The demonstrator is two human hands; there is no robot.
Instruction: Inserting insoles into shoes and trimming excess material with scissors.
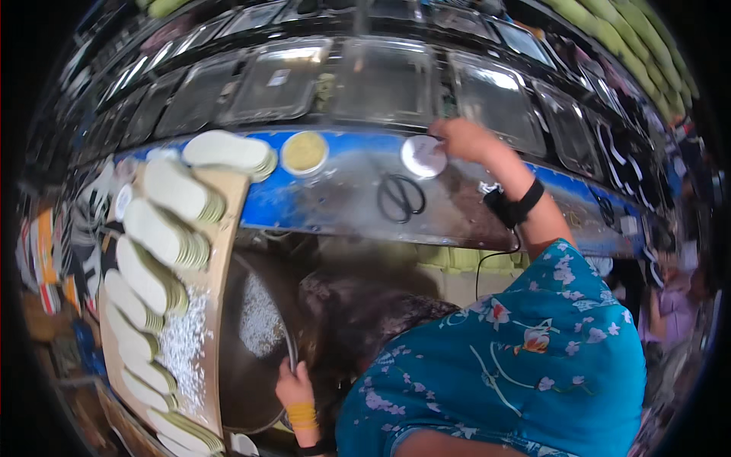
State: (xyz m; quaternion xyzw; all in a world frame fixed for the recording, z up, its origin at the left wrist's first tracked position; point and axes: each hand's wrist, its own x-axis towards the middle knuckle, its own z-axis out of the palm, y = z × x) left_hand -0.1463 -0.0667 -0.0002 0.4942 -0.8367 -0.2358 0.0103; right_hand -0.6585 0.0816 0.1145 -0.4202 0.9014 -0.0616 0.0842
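My left hand [295,387] is closed on the rim of a large round metal basin [263,407], low in the view. Small white pieces [261,318] lie inside that basin. Farther off, at the blue bench, my right hand [466,142] has its fingers at the upper right edge of a round white lid [423,157]; the fingertips are slightly blurred. Left of the lid stands an open round tub [304,153] with yellowish contents. Black-handled scissors [400,199] lie on the bench just nearer than the lid.
Stacks of pale insoles [156,280] line a wooden board [228,255] at left, beside scattered white bits [186,343]. Metal trays [384,80] stand behind the blue bench [266,204]. A black cable [480,274] hangs near my right arm. Another person [670,308] is at far right.
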